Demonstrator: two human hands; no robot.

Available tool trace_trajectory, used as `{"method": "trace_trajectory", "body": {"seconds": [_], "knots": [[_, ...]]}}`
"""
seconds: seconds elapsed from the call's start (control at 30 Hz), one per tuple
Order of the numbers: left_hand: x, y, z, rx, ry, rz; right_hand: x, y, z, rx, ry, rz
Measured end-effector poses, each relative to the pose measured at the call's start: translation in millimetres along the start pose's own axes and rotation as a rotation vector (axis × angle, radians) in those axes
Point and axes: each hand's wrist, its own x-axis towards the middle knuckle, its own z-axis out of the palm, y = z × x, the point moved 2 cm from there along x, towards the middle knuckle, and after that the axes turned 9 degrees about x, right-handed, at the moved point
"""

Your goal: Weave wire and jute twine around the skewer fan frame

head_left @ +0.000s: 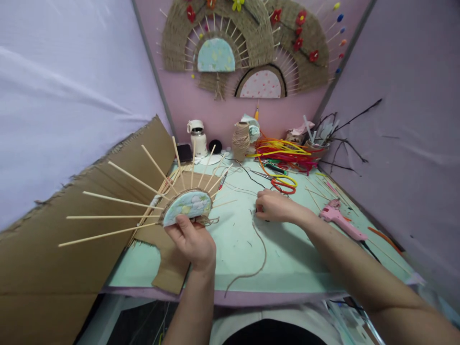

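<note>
My left hand [194,242] grips a half-round fan piece [189,207] by its lower edge, thumb on the front. The piece is covered in pale blue floral cloth with a twine-wrapped rim, and several thin wooden sticks [132,177] spread out from it. A small tuft of twine [208,220] hangs at its lower right corner. My right hand [275,206] rests low over the table with its fingers curled together; whatever is between them is hidden. Just left of those fingers, a loose length of twine [265,254] curves toward the table's front edge.
Scissors [283,183] with orange and yellow handles lie beyond my right hand. A pink glue gun [343,220] is to the right. Cardboard [168,263] lies under the left side. A twine spool [241,141], white bottle [197,139] and colourful pipe cleaners [283,151] stand behind. Finished woven fans [251,43] hang above.
</note>
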Motion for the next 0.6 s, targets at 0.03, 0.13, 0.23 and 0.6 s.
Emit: {"method": "trace_trajectory", "body": {"seconds": [0.03,0.13,0.23,0.6], "knots": [[-0.1,0.0,0.3,-0.004,-0.004,0.002,-1.3,-1.7,3.9,-0.023,-0.002,0.027],[0.1,-0.8,0.9,-0.016,-0.032,0.006,-3.2,-2.3,15.8,-0.043,0.039,0.07],[0.9,-3.8,0.4,-0.018,-0.048,-0.009,-5.8,4.5,18.1,0.063,0.086,0.049],[0.2,-3.7,19.6,0.049,-0.272,-0.202,-45.3,31.4,-67.0,1.141,1.43,-0.2]]}}
